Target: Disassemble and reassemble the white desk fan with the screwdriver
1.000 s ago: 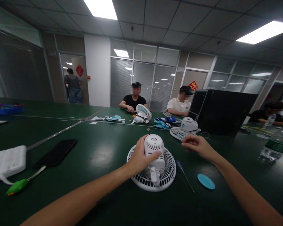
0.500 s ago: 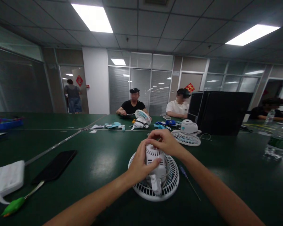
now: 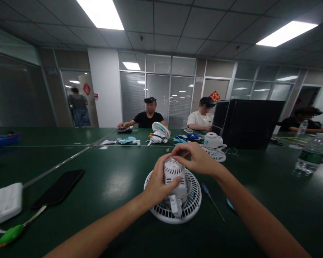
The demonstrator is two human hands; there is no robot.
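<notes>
A small white electric fan (image 3: 181,186) lies face down on the green table, its grille below and its motor housing upward. My left hand (image 3: 159,183) is wrapped around the left side of the housing, thumb across the slotted front. Just above the housing's top right edge is my right hand (image 3: 194,157), fingers bent and their tips pressed together; whatever they pinch, if anything, is hidden. A white plug (image 3: 175,206) rests against the near side of the fan. To the right lies a screwdriver (image 3: 213,201), and a light-blue piece (image 3: 230,204) is partly covered by my right forearm.
On the left lie a black phone (image 3: 58,189), a white box-like item (image 3: 5,203) and a green charm (image 3: 11,234). Another fan (image 3: 214,140) stands near a large black case (image 3: 254,123). A water bottle (image 3: 310,154) is at right. Two people (image 3: 150,118) sit opposite.
My right hand has shifted slightly right off the housing's top, which now shows. My left hand keeps its hold. The view has tilted a little. A person opposite has reached sideways to a dark object.
</notes>
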